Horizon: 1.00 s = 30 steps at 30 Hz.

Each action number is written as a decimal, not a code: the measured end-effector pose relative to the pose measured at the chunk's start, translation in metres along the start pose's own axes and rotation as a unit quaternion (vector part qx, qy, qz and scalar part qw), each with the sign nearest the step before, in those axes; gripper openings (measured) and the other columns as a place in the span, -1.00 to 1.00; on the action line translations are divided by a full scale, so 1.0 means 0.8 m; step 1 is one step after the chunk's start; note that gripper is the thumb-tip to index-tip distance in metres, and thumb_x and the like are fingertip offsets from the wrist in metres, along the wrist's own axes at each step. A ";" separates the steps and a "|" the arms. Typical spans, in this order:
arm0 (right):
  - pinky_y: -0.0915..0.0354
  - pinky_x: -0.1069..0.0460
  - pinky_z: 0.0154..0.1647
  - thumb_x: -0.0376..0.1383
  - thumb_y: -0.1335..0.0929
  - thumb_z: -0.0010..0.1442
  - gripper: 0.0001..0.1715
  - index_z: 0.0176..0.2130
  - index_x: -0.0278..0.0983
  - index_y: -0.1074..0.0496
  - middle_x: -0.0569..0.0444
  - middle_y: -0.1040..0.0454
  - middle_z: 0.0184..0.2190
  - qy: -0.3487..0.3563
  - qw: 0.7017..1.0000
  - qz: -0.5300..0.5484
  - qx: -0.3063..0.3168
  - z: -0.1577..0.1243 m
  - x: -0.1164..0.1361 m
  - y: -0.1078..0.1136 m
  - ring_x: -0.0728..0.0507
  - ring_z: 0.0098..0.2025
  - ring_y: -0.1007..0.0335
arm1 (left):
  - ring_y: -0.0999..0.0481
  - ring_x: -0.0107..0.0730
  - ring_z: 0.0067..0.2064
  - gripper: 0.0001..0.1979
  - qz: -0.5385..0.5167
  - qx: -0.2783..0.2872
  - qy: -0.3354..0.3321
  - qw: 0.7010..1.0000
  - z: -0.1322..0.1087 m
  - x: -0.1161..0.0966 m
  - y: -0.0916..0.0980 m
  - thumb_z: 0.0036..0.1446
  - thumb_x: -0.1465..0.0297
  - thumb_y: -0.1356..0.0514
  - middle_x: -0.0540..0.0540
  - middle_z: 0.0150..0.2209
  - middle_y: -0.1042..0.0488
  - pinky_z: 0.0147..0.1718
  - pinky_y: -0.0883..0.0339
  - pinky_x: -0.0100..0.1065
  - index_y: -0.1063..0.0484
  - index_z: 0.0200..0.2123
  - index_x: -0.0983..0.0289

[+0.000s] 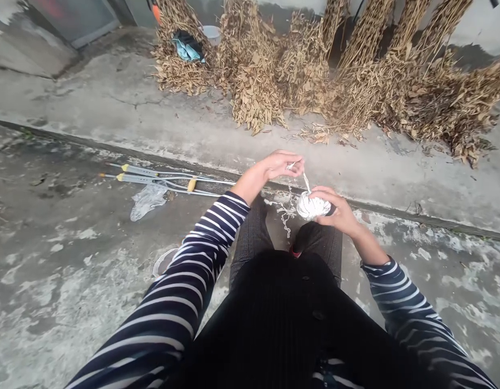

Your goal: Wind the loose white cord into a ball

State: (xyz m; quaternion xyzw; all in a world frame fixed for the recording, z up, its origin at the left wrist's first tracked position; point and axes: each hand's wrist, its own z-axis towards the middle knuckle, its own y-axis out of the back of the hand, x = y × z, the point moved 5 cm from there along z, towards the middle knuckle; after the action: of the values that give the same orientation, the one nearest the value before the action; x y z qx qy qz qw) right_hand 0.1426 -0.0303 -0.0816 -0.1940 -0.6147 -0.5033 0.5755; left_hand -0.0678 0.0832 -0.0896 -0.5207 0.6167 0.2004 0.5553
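Above the gap between the person's knees, a ball of white cord (312, 207) is sitting in the right hand (338, 212), near the edge of the concrete step (217, 146). The right arm is slanting up and inward from the lower right, its striped sleeve (407, 308) ending short of the bare wrist. That hand is cupping the ball from the side, fingers bending over the top and thumb lying below, so the grip is spreading only as wide as the ball it is holding.

The left arm is stretching further forward, rising diagonally from the lower left. Its wrist is bending so that the left hand (283, 165) is pointing across to the right, higher in view than the other. The fingers are curling inward and nearly closing, pinching a strand (306, 181) that is running down to the ball; exactly which fingertips are meeting, I cannot tell. More loose cord (288, 219) is trailing beside the ball, between the legs.

Off to the left, crutches (139, 170) are lying along the ground beside a clear plastic bag (148, 201).
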 end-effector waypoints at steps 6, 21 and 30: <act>-0.29 0.02 -0.09 -0.32 -0.62 -0.31 -0.29 -0.07 -0.10 -0.63 0.13 -0.51 -0.13 -0.155 0.942 0.294 -0.051 -0.014 -0.005 -0.004 -0.13 -0.14 -0.34 | -0.55 -0.40 -0.40 -0.77 0.223 -0.031 0.064 0.972 0.010 0.028 0.037 0.05 0.37 -0.49 0.15 -0.47 -0.58 -0.36 -0.52 -0.38 -0.59 -0.47 0.41; -0.42 0.03 -0.17 -0.36 -0.49 -0.23 -0.26 0.02 -0.10 -0.51 0.14 -0.56 -0.06 -0.232 0.860 0.452 -0.058 -0.040 -0.023 -0.002 -0.11 -0.15 -0.47 | -0.60 -0.35 -0.17 -0.68 0.069 0.096 -0.075 0.990 -0.048 0.057 -0.097 0.18 0.33 -0.39 0.26 -0.06 -0.65 -0.21 -0.49 -0.30 -0.65 -0.04 0.39; -0.45 0.04 -0.22 -0.40 -0.52 -0.29 -0.23 -0.01 -0.11 -0.51 0.11 -0.58 -0.09 -0.181 0.872 0.451 -0.057 -0.060 -0.026 0.008 -0.12 -0.17 -0.53 | -0.61 -0.26 -0.04 -0.71 0.097 0.046 -0.094 0.990 -0.070 0.034 -0.066 0.08 0.37 -0.43 0.25 0.00 -0.60 -0.14 -0.58 -0.23 -0.63 -0.13 0.39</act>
State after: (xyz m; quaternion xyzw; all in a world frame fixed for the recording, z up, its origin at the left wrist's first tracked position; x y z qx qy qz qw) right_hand 0.1779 -0.0610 -0.1063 -0.5703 -0.5239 -0.1800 0.6065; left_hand -0.0444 0.0057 -0.0795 -0.4113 0.6176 0.2725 0.6125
